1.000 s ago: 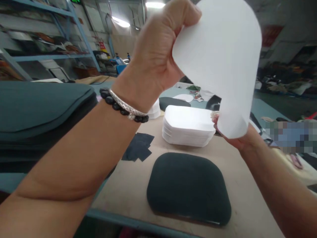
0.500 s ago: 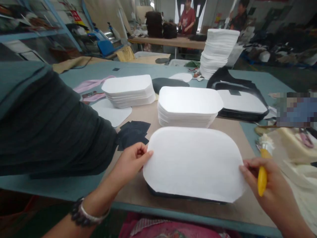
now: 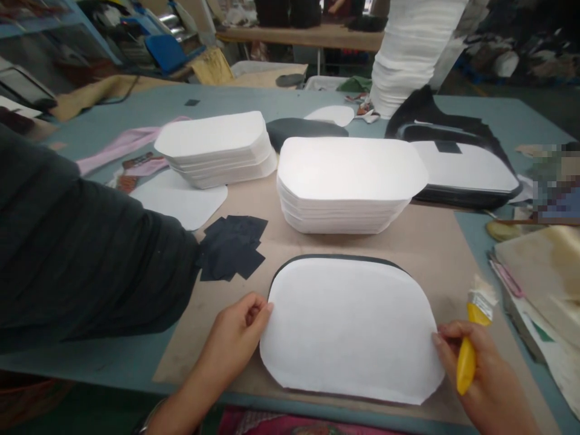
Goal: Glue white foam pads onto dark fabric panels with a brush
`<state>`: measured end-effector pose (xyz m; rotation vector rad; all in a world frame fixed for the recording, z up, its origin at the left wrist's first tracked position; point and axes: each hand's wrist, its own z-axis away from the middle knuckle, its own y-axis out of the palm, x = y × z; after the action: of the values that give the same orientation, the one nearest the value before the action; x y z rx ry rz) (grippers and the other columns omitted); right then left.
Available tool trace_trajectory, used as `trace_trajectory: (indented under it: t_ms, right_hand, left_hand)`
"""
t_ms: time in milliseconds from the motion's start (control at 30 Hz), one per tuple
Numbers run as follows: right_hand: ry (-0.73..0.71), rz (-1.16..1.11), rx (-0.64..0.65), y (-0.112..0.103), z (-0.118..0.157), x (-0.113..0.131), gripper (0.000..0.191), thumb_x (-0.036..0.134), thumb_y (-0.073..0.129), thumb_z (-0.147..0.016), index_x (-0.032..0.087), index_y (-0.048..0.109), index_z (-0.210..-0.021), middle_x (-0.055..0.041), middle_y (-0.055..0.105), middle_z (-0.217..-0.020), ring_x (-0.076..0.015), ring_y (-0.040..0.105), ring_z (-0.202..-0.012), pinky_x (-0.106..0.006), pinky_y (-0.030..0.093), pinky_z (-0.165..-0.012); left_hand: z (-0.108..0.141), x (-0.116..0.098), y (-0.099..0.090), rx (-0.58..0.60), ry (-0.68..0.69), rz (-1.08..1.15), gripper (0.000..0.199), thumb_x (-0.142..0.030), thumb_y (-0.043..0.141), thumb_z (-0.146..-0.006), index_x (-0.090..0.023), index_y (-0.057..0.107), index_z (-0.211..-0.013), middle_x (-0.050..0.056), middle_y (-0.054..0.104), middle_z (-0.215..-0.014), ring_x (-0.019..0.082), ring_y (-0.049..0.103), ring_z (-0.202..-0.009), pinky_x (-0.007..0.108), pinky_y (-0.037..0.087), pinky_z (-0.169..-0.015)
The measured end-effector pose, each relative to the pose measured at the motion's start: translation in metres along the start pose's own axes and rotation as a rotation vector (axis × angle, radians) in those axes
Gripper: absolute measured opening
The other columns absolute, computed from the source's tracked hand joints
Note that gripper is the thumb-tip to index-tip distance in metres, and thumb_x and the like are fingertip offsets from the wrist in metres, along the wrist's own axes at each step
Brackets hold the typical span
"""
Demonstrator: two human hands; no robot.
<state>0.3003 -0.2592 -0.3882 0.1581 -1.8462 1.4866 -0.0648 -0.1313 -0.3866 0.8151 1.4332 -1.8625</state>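
Across the near part of the table lies a white rounded sheet over a matching black piece, whose dark rim shows along the far edge. My left hand pinches the sheet's left edge between thumb and finger. At the right edge, my right hand pinches the sheet too and keeps a yellow-handled paintbrush tucked in its fingers, bristles pointing up and away. Left of the sheet is a loose pile of small black squares. Just beyond it stands a stack of white sheets.
A second white stack stands farther left, and a tall white pile rises at the back. Black pieces topped with white lie at right. A big bundle of dark fabric covers the left side. Brown paper covers the near tabletop.
Both hands have brought the white sheet lower and nearer to me, onto the black piece, whose far rim now shows. My view has tilted down. The brush stays in my right hand.
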Motion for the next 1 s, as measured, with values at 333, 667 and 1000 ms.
trace_trajectory:
  t_ms: [333,667,1000]
  right_hand:
    - [-0.021,0.079,0.051,0.004,-0.01,-0.011,0.028,0.054,0.055,-0.092,0.027,0.053,-0.1,-0.0038,0.071,-0.094,-0.0224,0.071,-0.076,-0.032,0.054,-0.065]
    - [-0.001,0.129,0.06,0.009,-0.01,-0.006,0.024,0.051,0.053,-0.091,0.027,0.052,-0.097,-0.0025,0.066,-0.084,-0.0227,0.068,-0.069,-0.034,0.051,-0.061]
    - [0.013,0.19,0.067,0.013,-0.012,-0.031,0.037,0.064,0.056,-0.083,0.029,0.055,-0.093,-0.0038,0.069,-0.08,-0.0267,0.068,-0.062,-0.037,0.052,-0.055]
  left_hand:
    - [-0.005,0.005,0.002,0.035,-0.079,-0.059,0.04,-0.057,0.055,-0.087,-0.021,0.059,-0.071,-0.003,0.05,-0.062,0.016,0.05,-0.061,0.025,0.036,-0.058]
    - [-0.007,0.007,0.007,0.046,-0.108,-0.047,0.041,-0.058,0.056,-0.086,-0.02,0.061,-0.071,-0.003,0.05,-0.06,0.016,0.049,-0.06,0.024,0.035,-0.057]
    - [-0.004,0.0,0.007,0.029,-0.12,-0.04,0.038,-0.055,0.057,-0.086,-0.02,0.061,-0.07,-0.003,0.05,-0.06,0.016,0.049,-0.06,0.025,0.035,-0.057]
